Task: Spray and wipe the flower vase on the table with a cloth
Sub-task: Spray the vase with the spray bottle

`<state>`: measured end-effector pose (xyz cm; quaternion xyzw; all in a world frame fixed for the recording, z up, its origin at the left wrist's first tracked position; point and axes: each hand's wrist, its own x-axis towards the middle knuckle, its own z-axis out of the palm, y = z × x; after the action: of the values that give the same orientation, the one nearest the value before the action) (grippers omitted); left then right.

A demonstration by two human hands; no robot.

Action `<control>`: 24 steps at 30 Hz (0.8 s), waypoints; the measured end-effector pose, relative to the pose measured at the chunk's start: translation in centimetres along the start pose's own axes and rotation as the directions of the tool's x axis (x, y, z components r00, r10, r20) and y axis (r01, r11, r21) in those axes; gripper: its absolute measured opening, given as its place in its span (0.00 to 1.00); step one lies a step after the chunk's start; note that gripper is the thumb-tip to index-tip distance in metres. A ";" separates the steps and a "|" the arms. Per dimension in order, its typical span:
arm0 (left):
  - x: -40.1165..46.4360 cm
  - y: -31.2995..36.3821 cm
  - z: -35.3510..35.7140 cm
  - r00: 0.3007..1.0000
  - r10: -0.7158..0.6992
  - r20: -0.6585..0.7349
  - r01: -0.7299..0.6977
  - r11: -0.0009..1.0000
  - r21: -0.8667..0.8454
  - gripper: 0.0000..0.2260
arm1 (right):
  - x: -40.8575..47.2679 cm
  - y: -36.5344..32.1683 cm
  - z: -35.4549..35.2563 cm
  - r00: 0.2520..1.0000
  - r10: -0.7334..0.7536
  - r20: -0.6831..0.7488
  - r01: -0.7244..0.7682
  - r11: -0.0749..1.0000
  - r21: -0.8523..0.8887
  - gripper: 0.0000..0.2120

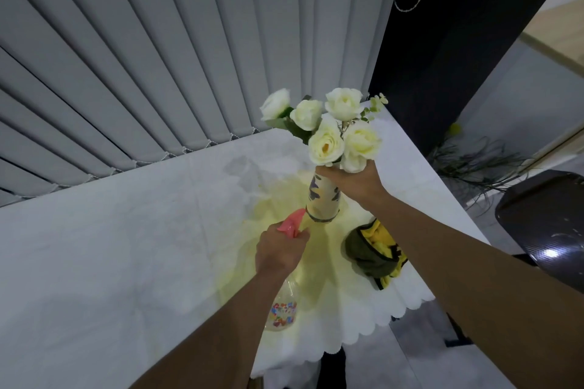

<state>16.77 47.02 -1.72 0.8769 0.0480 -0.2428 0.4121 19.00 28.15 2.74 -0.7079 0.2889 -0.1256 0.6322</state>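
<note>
the flower vase, pale with dark purple leaf marks, stands upright on the white table, toward its right side. the right hand is clamped around the vase's neck, just under the white roses. the left hand is closed on a spray bottle, a clear one with a pink head whose nozzle sits just beside the vase's base. a crumpled green and yellow cloth lies on the table to the right of the vase, near the scalloped edge. grey vertical blinds hang at the far side, and a dark chair sits off to the right.
</note>
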 end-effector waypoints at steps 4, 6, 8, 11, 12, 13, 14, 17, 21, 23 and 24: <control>0.3 1.3 -0.3 0.999 0.025 -0.039 -0.023 0.998 0.054 0.17 | -0.1 -0.3 0.9 0.999 0.026 0.024 -0.027 0.999 0.019 0.18; 0.7 2.6 -0.6 0.996 0.063 -0.062 -0.060 0.997 0.052 0.16 | -0.3 -0.7 1.3 0.999 -0.028 0.043 0.028 1.000 0.010 0.21; 1.3 3.9 -1.0 0.992 0.101 -0.069 -0.099 0.995 0.029 0.16 | -0.5 -0.7 1.4 0.996 -0.072 0.059 0.070 0.997 0.035 0.23; 2.0 5.2 -1.7 0.990 0.133 -0.039 -0.132 0.991 0.009 0.19 | -0.4 -0.5 1.3 0.999 -0.051 0.010 0.051 0.999 -0.016 0.26; 2.1 5.4 -1.8 0.991 0.129 -0.030 -0.129 0.992 0.008 0.18 | -0.3 -0.5 1.2 0.999 -0.039 -0.013 0.038 0.997 -0.060 0.25; 2.1 5.4 -1.9 0.992 0.128 -0.019 -0.128 0.992 0.018 0.17 | -0.2 -0.4 1.0 0.999 -0.028 -0.030 0.024 0.993 -0.114 0.23; 2.1 5.2 -1.8 0.991 0.132 -0.007 -0.131 0.990 0.042 0.17 | -0.2 -0.4 0.8 0.999 -0.019 -0.036 0.013 0.986 -0.164 0.20; 1.6 4.4 -1.3 0.993 0.117 0.003 -0.117 0.990 0.074 0.18 | -0.2 0.0 0.8 0.999 -0.040 -0.021 0.036 0.990 -0.137 0.13; 1.1 2.7 -0.5 0.992 0.120 0.039 -0.122 0.990 0.074 0.18 | -0.3 -0.2 1.5 1.000 0.003 0.023 0.001 0.987 -0.160 0.21; 0.6 1.8 -0.4 0.993 0.115 0.031 -0.118 0.988 0.099 0.17 | -0.2 -0.4 1.9 0.999 0.006 0.040 -0.001 0.993 -0.117 0.27; 0.4 1.3 -0.4 0.995 0.099 0.014 -0.100 0.988 0.115 0.16 | -0.1 -0.5 2.0 0.999 -0.004 0.033 0.007 0.995 -0.102 0.28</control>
<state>17.62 46.38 -0.76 0.8996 -0.0118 -0.2277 0.3724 20.09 29.86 2.92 -0.7421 0.2827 -0.1010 0.5994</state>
